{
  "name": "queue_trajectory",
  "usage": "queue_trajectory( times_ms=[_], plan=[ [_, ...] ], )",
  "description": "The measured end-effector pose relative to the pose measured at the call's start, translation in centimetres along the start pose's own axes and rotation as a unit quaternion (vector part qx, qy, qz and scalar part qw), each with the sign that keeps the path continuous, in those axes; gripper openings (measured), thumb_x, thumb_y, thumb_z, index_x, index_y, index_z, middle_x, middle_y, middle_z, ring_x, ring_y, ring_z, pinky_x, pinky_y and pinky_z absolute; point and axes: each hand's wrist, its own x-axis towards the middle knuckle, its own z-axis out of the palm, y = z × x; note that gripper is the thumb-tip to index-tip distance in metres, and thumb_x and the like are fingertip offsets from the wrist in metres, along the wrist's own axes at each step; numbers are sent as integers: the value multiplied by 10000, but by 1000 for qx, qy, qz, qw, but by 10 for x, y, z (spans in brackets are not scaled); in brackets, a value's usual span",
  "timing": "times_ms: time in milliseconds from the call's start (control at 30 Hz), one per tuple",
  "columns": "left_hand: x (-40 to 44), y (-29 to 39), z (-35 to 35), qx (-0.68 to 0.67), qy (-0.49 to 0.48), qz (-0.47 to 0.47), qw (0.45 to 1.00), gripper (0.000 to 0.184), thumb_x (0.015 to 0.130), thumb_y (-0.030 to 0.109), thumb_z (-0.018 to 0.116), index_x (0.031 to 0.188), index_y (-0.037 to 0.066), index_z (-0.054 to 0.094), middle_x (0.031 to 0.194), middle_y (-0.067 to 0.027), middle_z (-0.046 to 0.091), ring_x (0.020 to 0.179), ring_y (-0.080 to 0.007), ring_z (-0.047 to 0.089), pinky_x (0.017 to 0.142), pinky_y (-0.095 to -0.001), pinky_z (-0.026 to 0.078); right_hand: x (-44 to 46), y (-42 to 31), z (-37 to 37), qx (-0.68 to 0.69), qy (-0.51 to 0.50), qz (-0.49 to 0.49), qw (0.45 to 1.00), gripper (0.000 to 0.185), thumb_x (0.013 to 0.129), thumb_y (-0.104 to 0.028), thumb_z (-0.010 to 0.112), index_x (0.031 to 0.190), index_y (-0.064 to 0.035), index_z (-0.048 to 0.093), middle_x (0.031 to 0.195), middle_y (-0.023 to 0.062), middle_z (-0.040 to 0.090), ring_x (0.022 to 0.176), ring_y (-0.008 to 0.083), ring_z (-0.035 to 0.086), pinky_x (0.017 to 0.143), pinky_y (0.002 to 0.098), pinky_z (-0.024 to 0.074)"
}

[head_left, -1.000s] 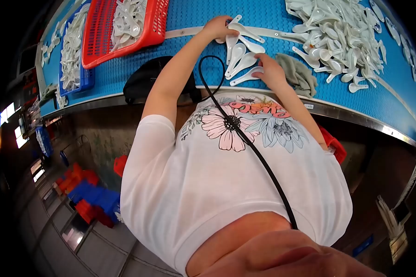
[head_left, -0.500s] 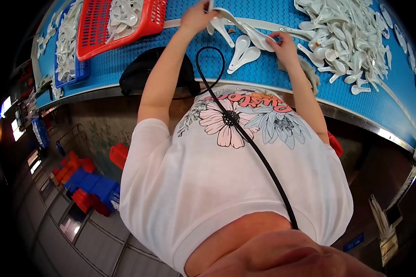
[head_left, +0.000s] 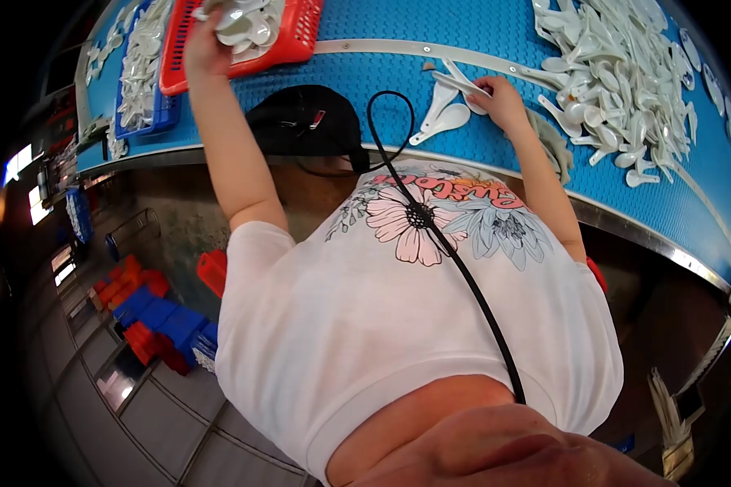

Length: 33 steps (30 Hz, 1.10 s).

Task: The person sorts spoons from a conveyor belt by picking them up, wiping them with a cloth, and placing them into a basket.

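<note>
Near the surface's [head_left: 365, 71] front edge, your right hand [head_left: 481, 91] pinches a white spoon [head_left: 457, 81] beside two others [head_left: 447, 121], while farther off, toward the left edge, your left hand [head_left: 212, 16] meets spoons [head_left: 252, 29] in the red basket [head_left: 299, 36], its grip unclear.

Views: one, head-worn, very wide, curved at the borders. Station: above the wearer's mouth and chin [head_left: 495, 438], which crowd the bottom edge at closest range. Facing: steeply down past the chest and forward over the table [head_left: 382, 69]. Middle ground: white shirt [head_left: 382, 341], large and central. Farther out, along the top: left hand [head_left: 207, 49] and right hand [head_left: 502, 105], both small; red basket [head_left: 300, 49] and spoon heap [head_left: 617, 89], cut by the top edge. Distant, lower left: coloured bins [head_left: 166, 325], small. Corners: black.
</note>
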Motion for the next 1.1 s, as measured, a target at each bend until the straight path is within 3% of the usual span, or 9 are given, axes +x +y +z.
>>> queue_trajectory(
  times_ms=[133,233,400,633,800,1000,1033,1067,1100],
  plan=[
    [-60,-33,54,-351,-266,-221,870,311,809,241,542,1048,49,493,946,-72,552,804,-195,544,613,-275,467,1,-1,-4,74,87,-100,988,204,666,-135,685,831,-49,603,831,89,562,748,216,553,654,312,439],
    [-87,-55,77,-484,-289,-268,781,310,809,238,543,1039,43,472,922,-37,507,752,-147,457,564,-253,426,-2,-34,-11,64,73,-128,987,189,650,-112,691,801,-55,594,848,87,558,773,229,556,670,314,443],
    [-103,-62,99,-542,-295,-258,743,322,809,229,545,1040,20,466,923,-44,511,744,-162,461,553,-246,421,4,-38,9,-58,52,-218,973,210,623,-128,704,795,-81,595,945,61,565,899,269,532,725,347,449],
    [-105,-55,95,-523,-322,-228,755,325,842,233,513,1075,18,442,908,-51,501,750,-168,466,557,-258,435,-2,-35,8,22,-66,-142,987,276,622,-105,707,850,-60,559,919,83,588,857,274,547,710,343,450],
    [-101,-57,95,-511,-357,-226,748,350,846,263,514,1084,19,434,915,-57,489,747,-172,463,550,-265,436,-11,-26,12,73,-34,-119,990,362,644,-94,709,957,-52,533,877,94,570,826,248,559,717,313,454],
    [-61,-27,55,-416,-298,-160,844,322,820,281,529,1009,22,498,954,-58,507,785,-148,474,601,-261,444,-11,-2,5,183,47,-99,977,326,687,-112,679,995,-57,587,916,97,556,838,207,550,747,280,431],
    [-37,-29,20,-301,-247,-79,918,316,817,263,542,1032,34,506,956,-72,543,830,-168,513,639,-282,465,-14,-11,-3,191,49,-100,975,309,694,-119,673,988,-59,599,913,95,558,837,203,549,747,278,427],
    [-4,-32,-38,-201,-10,-68,977,318,814,249,561,1050,43,509,952,-91,572,892,-205,539,654,-318,480,-21,-20,-11,181,22,-100,978,313,697,-142,671,993,-67,603,921,99,558,838,202,547,745,280,425],
    [23,-35,-56,-120,82,-18,989,322,821,245,562,1069,47,505,956,-102,589,963,-246,534,715,-349,482,-24,-21,-11,177,-6,-118,977,309,699,-153,666,990,-68,604,912,96,549,862,201,539,747,283,423]
  ],
)
